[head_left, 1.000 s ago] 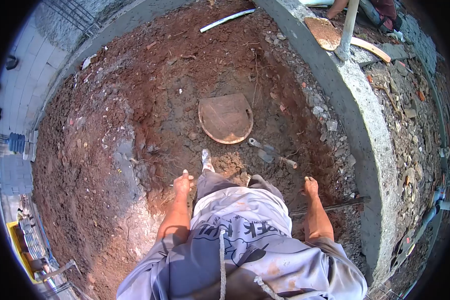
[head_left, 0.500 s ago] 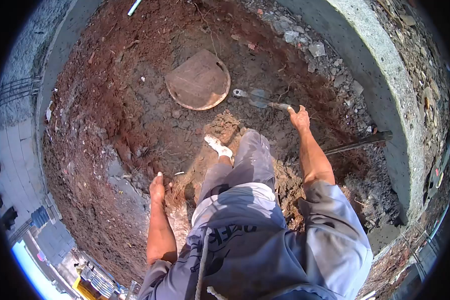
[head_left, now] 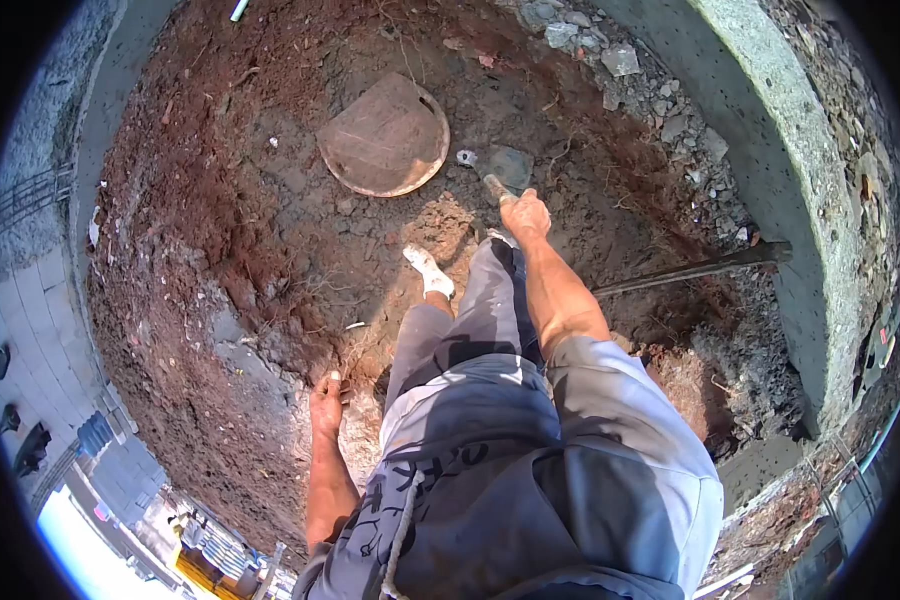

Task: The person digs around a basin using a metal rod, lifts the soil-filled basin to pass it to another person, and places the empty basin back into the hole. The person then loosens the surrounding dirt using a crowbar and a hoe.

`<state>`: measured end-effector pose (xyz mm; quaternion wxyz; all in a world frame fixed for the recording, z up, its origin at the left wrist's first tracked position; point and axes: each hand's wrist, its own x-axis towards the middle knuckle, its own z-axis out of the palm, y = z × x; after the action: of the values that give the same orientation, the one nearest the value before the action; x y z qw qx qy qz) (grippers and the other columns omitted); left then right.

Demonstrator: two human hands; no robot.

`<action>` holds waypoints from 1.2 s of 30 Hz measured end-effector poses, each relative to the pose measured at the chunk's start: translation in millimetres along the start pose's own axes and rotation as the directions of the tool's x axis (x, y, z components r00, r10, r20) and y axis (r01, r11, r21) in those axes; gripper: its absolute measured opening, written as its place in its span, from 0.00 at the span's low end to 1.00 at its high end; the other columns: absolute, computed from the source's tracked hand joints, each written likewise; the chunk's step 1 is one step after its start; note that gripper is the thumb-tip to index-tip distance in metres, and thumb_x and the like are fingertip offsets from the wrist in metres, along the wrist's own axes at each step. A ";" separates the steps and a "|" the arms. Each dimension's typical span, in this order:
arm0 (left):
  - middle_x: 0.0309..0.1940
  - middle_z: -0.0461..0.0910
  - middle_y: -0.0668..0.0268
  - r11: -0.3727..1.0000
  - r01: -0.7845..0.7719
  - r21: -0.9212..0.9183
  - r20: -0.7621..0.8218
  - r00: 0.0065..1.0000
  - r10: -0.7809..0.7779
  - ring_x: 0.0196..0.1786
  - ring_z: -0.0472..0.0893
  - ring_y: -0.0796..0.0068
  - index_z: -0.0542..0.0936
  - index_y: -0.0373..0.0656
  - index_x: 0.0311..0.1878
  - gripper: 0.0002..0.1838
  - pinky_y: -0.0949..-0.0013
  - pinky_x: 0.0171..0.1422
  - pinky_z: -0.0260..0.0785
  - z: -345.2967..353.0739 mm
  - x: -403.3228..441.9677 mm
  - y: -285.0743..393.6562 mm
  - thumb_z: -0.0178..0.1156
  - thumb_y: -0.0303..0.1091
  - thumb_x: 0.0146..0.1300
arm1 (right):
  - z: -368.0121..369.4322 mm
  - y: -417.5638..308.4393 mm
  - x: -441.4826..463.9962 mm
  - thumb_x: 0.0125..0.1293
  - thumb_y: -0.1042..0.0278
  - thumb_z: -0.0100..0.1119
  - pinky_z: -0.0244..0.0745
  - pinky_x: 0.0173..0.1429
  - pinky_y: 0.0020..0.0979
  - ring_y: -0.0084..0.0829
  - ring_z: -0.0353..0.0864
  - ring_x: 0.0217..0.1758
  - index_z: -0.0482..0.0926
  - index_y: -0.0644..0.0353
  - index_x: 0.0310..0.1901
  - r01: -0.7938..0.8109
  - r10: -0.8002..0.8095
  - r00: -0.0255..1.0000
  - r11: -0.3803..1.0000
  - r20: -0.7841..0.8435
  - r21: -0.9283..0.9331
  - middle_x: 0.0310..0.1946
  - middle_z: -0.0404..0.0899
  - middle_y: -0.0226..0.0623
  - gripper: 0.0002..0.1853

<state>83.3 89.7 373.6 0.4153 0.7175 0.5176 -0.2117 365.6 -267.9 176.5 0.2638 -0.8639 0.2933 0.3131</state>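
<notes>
My right hand is closed around the handle of a trowel, its grey blade low over the damp soil. A small pale object lies just left of the blade. Left of that, a round, flat brown lid, with one straight-looking edge and a slot near its rim, rests on the dirt. My left hand hangs beside my left leg over the earth, its fingers loosely bent and apart. Nothing shows in it.
A concrete wall curves along the right, with broken rubble at its foot. A long bar slants from the wall toward my right leg. Reddish loose soil banks up on the left. My white-covered foot stands near a clod.
My right hand has moved left and slightly up with the trowel, turning its handle toward a steeper angle. My left hand has dropped slightly. The whole view has shifted a little.
</notes>
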 end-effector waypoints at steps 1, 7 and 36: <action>0.36 0.83 0.63 0.999 0.007 -0.043 -0.026 1.000 -0.008 0.32 0.81 0.72 0.78 0.40 0.49 0.21 0.70 0.33 0.72 -2.3 -1.6 8.8 0.56 0.50 0.66 | -7.8 2.6 -12.7 0.57 0.49 0.57 0.73 0.55 0.42 0.48 0.79 0.52 0.73 0.62 0.49 0.006 -0.006 1.000 1.000 -0.005 0.014 0.46 0.80 0.51 0.25; 0.35 0.81 0.67 0.996 -0.069 -0.065 0.003 0.998 0.069 0.31 0.79 0.76 0.77 0.42 0.49 0.20 0.70 0.35 0.72 6.7 25.7 63.9 0.56 0.50 0.66 | -87.8 44.6 -47.0 0.54 0.47 0.59 0.71 0.52 0.47 0.52 0.79 0.48 0.76 0.65 0.43 0.096 -0.088 0.991 0.993 -0.102 0.075 0.39 0.80 0.55 0.26; 0.34 0.78 0.68 0.985 -0.167 0.051 0.208 0.966 0.153 0.28 0.76 0.77 0.75 0.45 0.51 0.21 0.72 0.27 0.66 53.2 59.3 132.1 0.56 0.51 0.65 | -194.5 224.9 -27.8 0.60 0.40 0.51 0.66 0.63 0.43 0.49 0.72 0.61 0.67 0.60 0.61 -0.378 0.407 0.860 0.913 -0.308 0.150 0.56 0.73 0.54 0.35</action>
<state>233.5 64.2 349.8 0.4569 0.7453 0.4053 -0.2674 272.1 -537.7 263.9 0.1775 -0.8143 0.5163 0.1973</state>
